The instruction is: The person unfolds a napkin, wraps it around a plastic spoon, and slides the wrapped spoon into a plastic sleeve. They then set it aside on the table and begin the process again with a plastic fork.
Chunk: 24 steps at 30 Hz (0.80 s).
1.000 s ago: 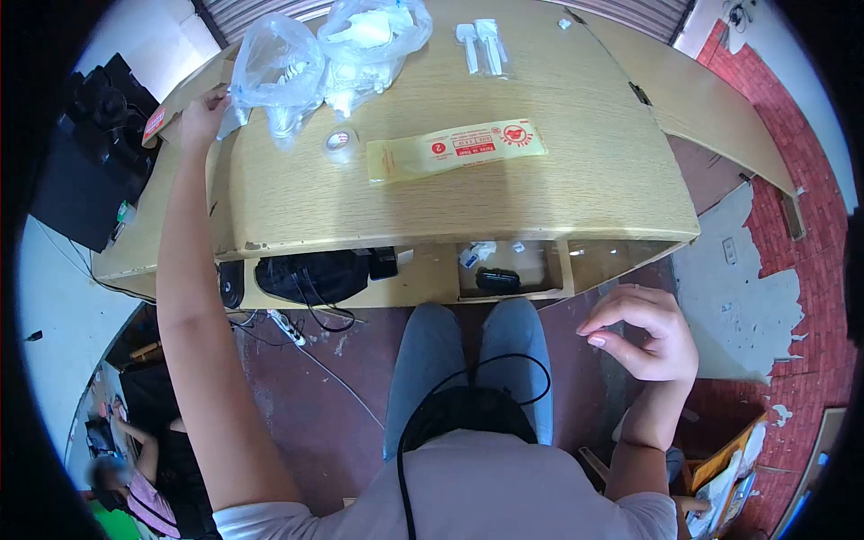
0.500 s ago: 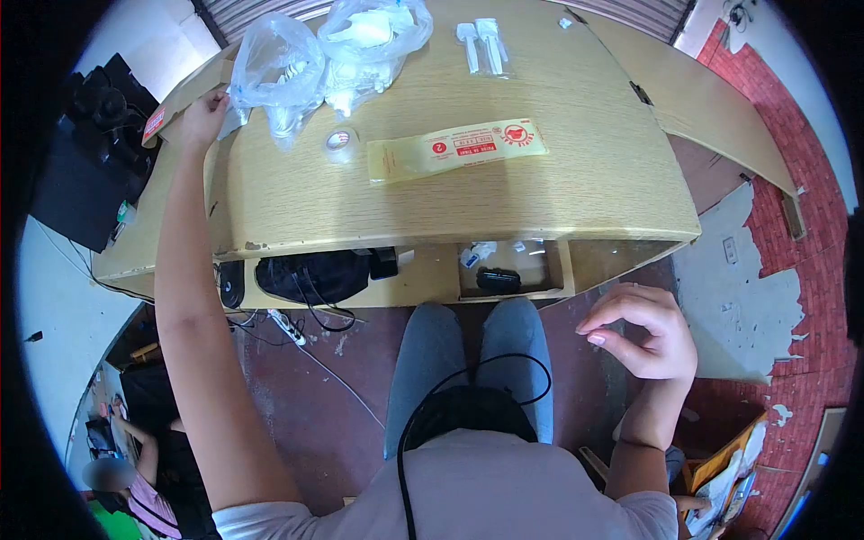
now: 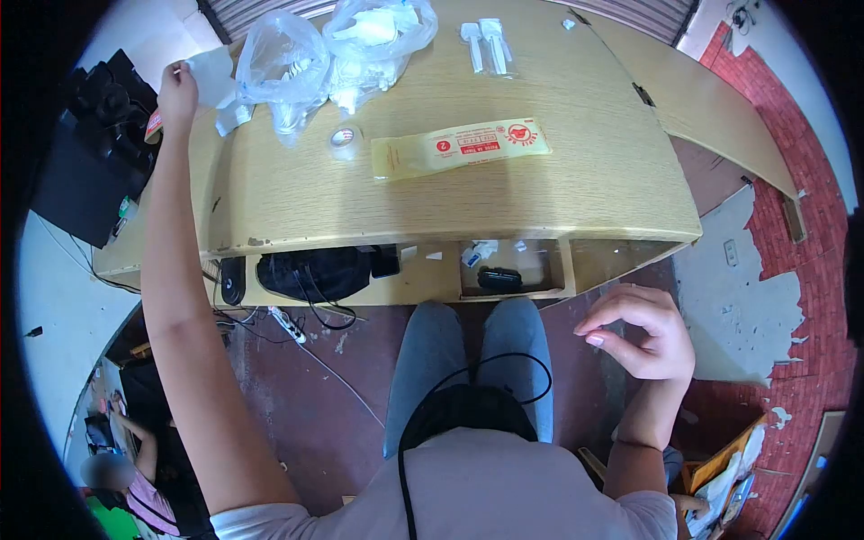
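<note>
1. The wood-grain desk (image 3: pixel 540 198) stretches in front of me, with an open shelf and compartments under its top.
2. A black bag (image 3: pixel 315 273) sits on the shelf under the left half of the desk, a cable looping over its front.
3. Two clear plastic bags stand side by side, touching, at the far left of the top: the left bag (image 3: pixel 270 76) holds whitish items, and the right bag (image 3: pixel 373 36) is fuller, with white pieces at its mouth.
4. The yellow sleeve (image 3: pixel 459 149), printed in red, lies flat across the middle of the desk, nearer to me than the bags.
5. My right hand (image 3: pixel 652 340) hovers off the desk's near right corner, to the right of my knees; its fingers (image 3: pixel 623 310) curl toward the thumb, tips slightly apart.
6. My left hand (image 3: pixel 177 94) reaches over the far left corner, its fingers (image 3: pixel 184 68) pinched together on an edge of the white sheet (image 3: pixel 211 79), which spreads just left of the bags.
7. The clear packet (image 3: pixel 490 49) of white plastic utensils lies flat to the right of the bags.
8. A small black case (image 3: pixel 499 279) rests in the compartment below the desk's top.
9. The tape roll (image 3: pixel 345 142) lies between the bags and the yellow sleeve, near the sleeve's left end.
</note>
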Motion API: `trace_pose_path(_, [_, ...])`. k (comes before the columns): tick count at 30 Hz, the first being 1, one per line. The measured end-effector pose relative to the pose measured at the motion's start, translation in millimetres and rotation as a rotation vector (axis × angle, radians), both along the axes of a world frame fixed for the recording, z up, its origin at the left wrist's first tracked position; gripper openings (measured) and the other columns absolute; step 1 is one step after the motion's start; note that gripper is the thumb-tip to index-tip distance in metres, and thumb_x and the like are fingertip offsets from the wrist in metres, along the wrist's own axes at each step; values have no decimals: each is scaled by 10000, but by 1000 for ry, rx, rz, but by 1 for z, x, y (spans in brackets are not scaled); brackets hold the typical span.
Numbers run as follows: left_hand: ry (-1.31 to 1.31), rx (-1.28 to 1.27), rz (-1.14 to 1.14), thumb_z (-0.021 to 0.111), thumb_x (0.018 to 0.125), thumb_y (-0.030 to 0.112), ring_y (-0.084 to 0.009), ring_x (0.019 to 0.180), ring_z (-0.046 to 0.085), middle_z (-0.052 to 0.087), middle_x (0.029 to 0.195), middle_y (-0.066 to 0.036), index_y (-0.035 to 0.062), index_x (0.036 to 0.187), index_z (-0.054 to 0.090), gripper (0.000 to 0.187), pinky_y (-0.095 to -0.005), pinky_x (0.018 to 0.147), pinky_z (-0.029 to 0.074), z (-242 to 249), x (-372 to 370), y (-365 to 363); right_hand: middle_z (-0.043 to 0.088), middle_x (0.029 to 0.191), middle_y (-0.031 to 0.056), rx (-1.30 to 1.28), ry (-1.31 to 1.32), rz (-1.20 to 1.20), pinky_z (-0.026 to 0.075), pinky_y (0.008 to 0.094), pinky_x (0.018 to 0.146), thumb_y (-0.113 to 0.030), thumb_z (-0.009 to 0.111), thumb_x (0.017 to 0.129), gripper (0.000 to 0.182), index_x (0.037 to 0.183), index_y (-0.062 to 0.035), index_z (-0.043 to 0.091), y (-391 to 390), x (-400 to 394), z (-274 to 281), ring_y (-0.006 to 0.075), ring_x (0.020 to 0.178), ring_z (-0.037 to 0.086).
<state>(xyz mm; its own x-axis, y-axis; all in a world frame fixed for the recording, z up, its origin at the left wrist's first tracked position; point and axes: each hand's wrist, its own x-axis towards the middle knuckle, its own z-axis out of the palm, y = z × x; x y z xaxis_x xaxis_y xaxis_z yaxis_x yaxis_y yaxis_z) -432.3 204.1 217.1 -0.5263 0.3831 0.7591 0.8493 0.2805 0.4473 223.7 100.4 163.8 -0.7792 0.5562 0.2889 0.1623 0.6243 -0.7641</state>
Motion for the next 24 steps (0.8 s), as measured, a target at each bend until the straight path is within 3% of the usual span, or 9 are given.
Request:
trace_pose_path(4, [4, 278, -134, 476, 932, 349, -278, 879, 631, 653, 928, -173, 55, 1122, 579, 365, -365, 816, 462, 17, -8, -14, 671, 801, 97, -71, 78, 81, 508, 317, 677, 8, 688, 756, 104, 856, -2, 659, -4, -9, -4, 239, 750, 658])
trace_pose_path(5, [-1, 238, -147, 483, 953, 320, -184, 909, 585, 635, 975, -116, 40, 1122, 579, 341, -302, 840, 432, 24, 8, -26, 675, 850, 111, -104, 93, 131, 512, 321, 698, -1, 699, 748, 133, 874, 2, 656, -4, -13, -6, 251, 782, 658])
trace_pose_path(6, [-1, 237, -144, 483, 953, 320, -184, 909, 585, 635, 975, -116, 40, 1122, 579, 341, -302, 840, 432, 28, 24, -41, 675, 850, 111, -105, 93, 135, 512, 321, 698, -1, 699, 748, 133, 874, 2, 656, -7, -21, -8, 251, 782, 658])
trace_pose_path(8, [0, 284, -468, 483, 973, 278, -123, 928, 530, 604, 1017, -64, 19, 1116, 577, 310, -247, 860, 395, 35, 60, -73, 668, 897, 122, -94, 176, 172, 512, 334, 715, 0, 705, 737, 189, 918, 1, 651, -11, -40, -12, 269, 805, 652])
trace_pose_path(12, [14, 178, -509, 487, 978, 241, -75, 892, 479, 550, 981, -4, 6, 1090, 562, 271, -194, 819, 366, 40, 168, -157, 632, 1022, 135, -130, 265, 181, 494, 342, 791, 8, 703, 731, 312, 1031, -2, 619, -21, -72, -15, 273, 939, 614])
trace_pose_path(14, [-273, 133, -657, 459, 978, 194, -95, 965, 497, 530, 1052, -43, -13, 1153, 502, 275, -198, 859, 359, 32, 199, -189, 603, 1089, 146, -150, 295, 161, 466, 346, 842, -11, 713, 729, 388, 1093, 3, 577, -25, -85, -15, 267, 1007, 585])
trace_pose_path(19, [-615, 79, -943, 466, 948, 204, -41, 740, 422, 447, 846, 3, 16, 1036, 479, 208, -177, 641, 322, -1, 298, -228, 462, 1321, 157, -159, 405, 73, 369, 357, 982, -90, 748, 733, 679, 1305, 12, 397, -31, -117, -14, 234, 1195, 468])
trace_pose_path(22, [-930, 89, -1075, 446, 951, 160, -30, 694, 409, 455, 792, 28, 37, 1024, 482, 148, -181, 595, 311, -19, 333, -224, 427, 1347, 143, -234, 392, 241, 362, 358, 982, -117, 755, 736, 707, 1322, 6, 380, -30, -122, -14, 230, 1197, 453])
trace_pose_path(24, [-1037, 113, -1093, 423, 968, 132, -9, 661, 399, 481, 778, 49, 45, 1045, 494, 135, -168, 563, 279, -34, 344, -218, 488, 1255, 134, -320, 417, 229, 363, 332, 984, -124, 749, 772, 660, 1305, -13, 376, -37, -116, -22, 208, 1136, 496])
